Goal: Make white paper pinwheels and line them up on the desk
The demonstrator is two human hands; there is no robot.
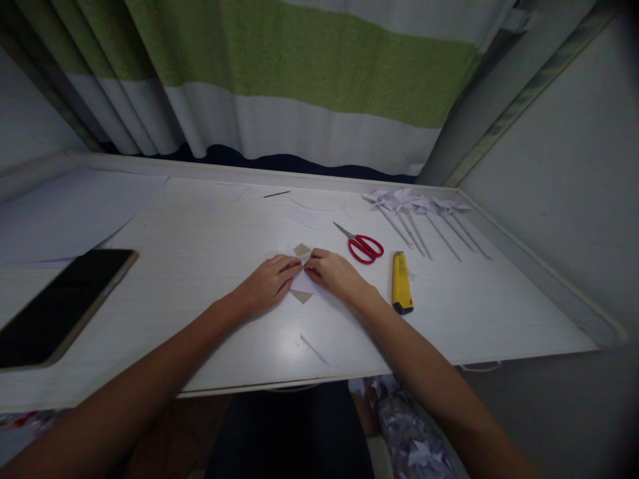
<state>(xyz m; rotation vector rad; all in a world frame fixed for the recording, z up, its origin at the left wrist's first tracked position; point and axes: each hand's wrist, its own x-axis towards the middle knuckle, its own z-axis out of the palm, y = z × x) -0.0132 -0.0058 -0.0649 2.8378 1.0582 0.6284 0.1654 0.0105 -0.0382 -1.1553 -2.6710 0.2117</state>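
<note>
My left hand (267, 285) and my right hand (337, 271) meet at a small piece of white paper (303, 283) on the table. The fingertips of both hands are pinched together on its upper part, almost touching each other. Beneath the paper lies a greyish-tan square (302, 297), set cornerwise, with its far and near corners showing. My fingers cover most of the paper's upper edge, so any crease there is hidden. Just beyond my right hand are red-handled scissors (363, 247), slightly open. A yellow box cutter (401, 283) lies to the right of my right forearm.
Several white paper flowers on stems (419, 206) lie at the back right. A dark-screened tablet (64, 306) and large white sheets (70, 213) occupy the left. A thin black rod (276, 194) and paper scraps (302, 215) are farther back. A bag of paper scraps (414, 432) hangs below the table edge.
</note>
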